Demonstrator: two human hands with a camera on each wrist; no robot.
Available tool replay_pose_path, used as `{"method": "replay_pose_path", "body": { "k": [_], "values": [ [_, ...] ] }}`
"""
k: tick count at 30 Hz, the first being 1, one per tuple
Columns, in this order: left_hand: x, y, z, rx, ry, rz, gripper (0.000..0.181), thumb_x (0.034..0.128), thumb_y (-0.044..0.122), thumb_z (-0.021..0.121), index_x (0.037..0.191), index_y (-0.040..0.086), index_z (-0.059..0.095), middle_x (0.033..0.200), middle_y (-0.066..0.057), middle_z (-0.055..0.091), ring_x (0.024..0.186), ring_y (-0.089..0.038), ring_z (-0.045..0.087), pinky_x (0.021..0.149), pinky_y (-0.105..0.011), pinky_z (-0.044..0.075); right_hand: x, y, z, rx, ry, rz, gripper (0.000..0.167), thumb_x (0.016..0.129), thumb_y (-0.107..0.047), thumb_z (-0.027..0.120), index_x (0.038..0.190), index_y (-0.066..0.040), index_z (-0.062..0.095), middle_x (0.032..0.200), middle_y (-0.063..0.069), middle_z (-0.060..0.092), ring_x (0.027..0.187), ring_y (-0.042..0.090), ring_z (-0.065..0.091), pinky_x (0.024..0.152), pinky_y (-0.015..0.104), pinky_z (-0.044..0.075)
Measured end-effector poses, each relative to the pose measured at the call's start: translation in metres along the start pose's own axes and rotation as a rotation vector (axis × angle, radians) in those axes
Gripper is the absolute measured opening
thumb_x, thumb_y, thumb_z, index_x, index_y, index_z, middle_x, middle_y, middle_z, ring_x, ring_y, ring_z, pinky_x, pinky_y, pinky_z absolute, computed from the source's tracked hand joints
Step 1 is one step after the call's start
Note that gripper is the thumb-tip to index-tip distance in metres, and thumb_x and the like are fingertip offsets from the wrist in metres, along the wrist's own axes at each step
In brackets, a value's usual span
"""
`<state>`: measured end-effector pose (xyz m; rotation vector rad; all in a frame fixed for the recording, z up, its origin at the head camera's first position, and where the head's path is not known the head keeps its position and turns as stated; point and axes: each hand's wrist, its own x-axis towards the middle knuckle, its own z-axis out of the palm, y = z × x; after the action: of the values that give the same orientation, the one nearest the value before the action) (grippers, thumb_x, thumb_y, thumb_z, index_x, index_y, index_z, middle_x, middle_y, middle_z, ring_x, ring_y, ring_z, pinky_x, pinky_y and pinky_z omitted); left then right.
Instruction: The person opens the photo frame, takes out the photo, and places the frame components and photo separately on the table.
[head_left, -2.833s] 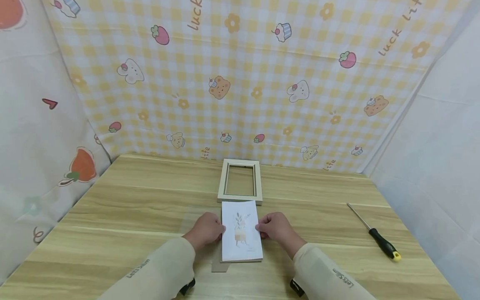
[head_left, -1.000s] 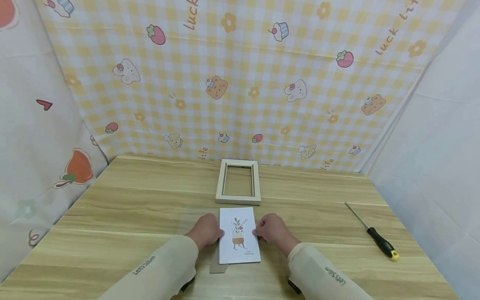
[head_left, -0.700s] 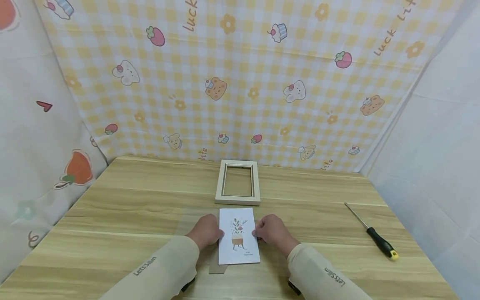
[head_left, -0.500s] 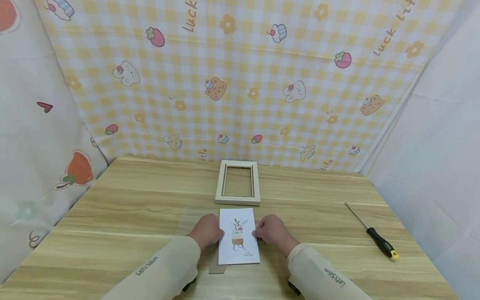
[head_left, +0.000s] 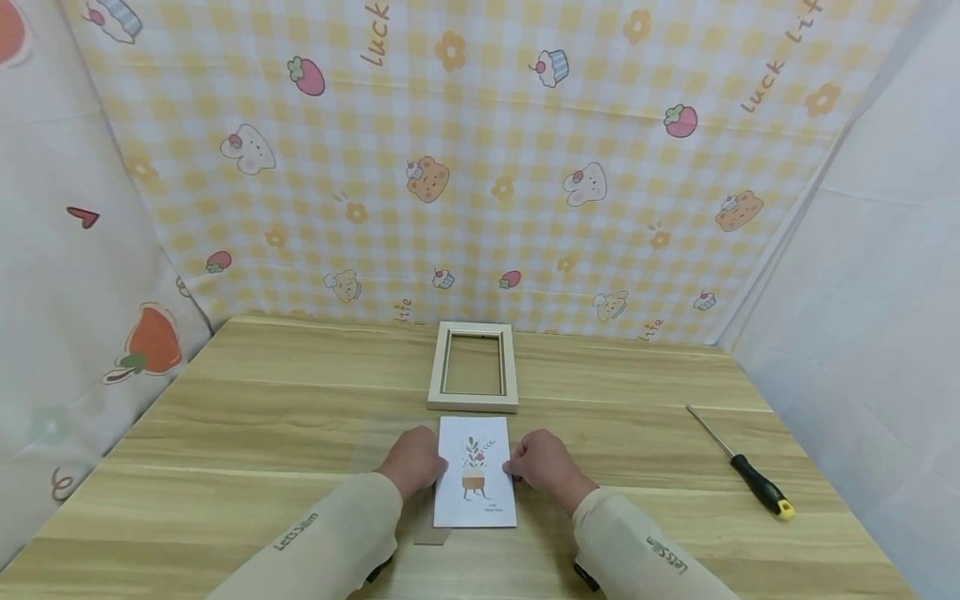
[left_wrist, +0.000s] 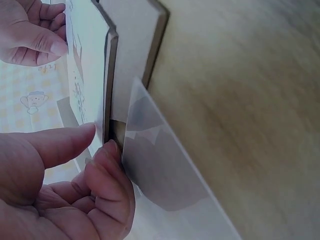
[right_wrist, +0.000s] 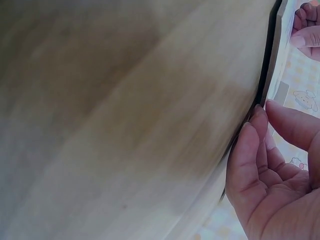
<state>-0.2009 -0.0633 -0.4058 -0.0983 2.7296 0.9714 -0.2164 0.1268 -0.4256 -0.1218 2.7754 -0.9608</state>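
Observation:
A white picture card [head_left: 476, 504], printed with a potted plant, lies nearly flat in front of me; the left wrist view shows a brown board layer at its edge. My left hand [head_left: 412, 461] pinches the card's left edge between thumb and curled fingers. At the right edge, my right hand [head_left: 546, 467] pinches it the same way. Under the card a brown-grey backing piece [head_left: 431, 538] sticks out at lower left. A clear sheet [left_wrist: 165, 165] lies beneath my left fingers. Just beyond the card sits a pale picture frame [head_left: 474, 403] with an open middle.
A screwdriver [head_left: 759, 485] with a black and yellow handle lies on the right of the wooden table [head_left: 285, 375]. A checked curtain [head_left: 480, 125] hangs behind the table's back edge, and pale cloth walls stand at both sides.
The card, earlier pale with glare and touching the frame's near edge in view, has come down toward me and apart from it. Both hands keep hold. Lately only the view has shifted slightly.

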Motion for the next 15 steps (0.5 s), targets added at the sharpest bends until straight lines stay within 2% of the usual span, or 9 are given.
{"method": "replay_pose_path", "body": {
  "k": [4, 8, 11, 15],
  "values": [
    [0.001, -0.003, 0.000, -0.012, -0.009, -0.005, 0.024, 0.0873, 0.003, 0.063, 0.065, 0.003, 0.054, 0.060, -0.005, 0.047, 0.053, -0.015, 0.043, 0.048, -0.023, 0.033, -0.001, -0.001, -0.002, 0.004, -0.008, 0.002, 0.022, 0.082, -0.007, 0.074, 0.064, -0.005, 0.061, 0.058, -0.001, 0.056, 0.053, 0.009, 0.046, 0.049, 0.021, 0.037],
    [0.007, -0.013, -0.004, -0.016, 0.018, 0.074, 0.037, 0.0864, 0.006, 0.064, 0.056, 0.010, 0.043, 0.054, 0.001, 0.039, 0.049, -0.012, 0.036, 0.047, -0.022, 0.030, -0.002, -0.003, -0.008, 0.013, -0.004, -0.003, 0.017, 0.083, -0.007, 0.072, 0.068, -0.004, 0.065, 0.064, -0.001, 0.061, 0.057, 0.010, 0.049, 0.052, 0.022, 0.041],
    [0.010, -0.022, -0.014, -0.044, 0.050, 0.141, 0.038, 0.0873, 0.007, 0.062, 0.055, 0.011, 0.042, 0.053, 0.002, 0.039, 0.051, -0.012, 0.037, 0.049, -0.023, 0.032, -0.002, 0.000, -0.015, 0.002, 0.028, -0.022, 0.014, 0.086, -0.009, 0.068, 0.073, -0.005, 0.067, 0.070, -0.001, 0.062, 0.061, 0.011, 0.051, 0.055, 0.024, 0.042],
    [0.006, -0.028, -0.032, -0.107, 0.081, 0.171, 0.029, 0.0918, 0.010, 0.058, 0.065, 0.008, 0.047, 0.062, -0.001, 0.045, 0.058, -0.015, 0.043, 0.055, -0.027, 0.036, -0.003, 0.007, -0.021, -0.023, 0.084, -0.075, 0.013, 0.090, -0.014, 0.064, 0.080, -0.006, 0.068, 0.071, -0.001, 0.060, 0.064, 0.012, 0.050, 0.057, 0.027, 0.043]
  ]
}}
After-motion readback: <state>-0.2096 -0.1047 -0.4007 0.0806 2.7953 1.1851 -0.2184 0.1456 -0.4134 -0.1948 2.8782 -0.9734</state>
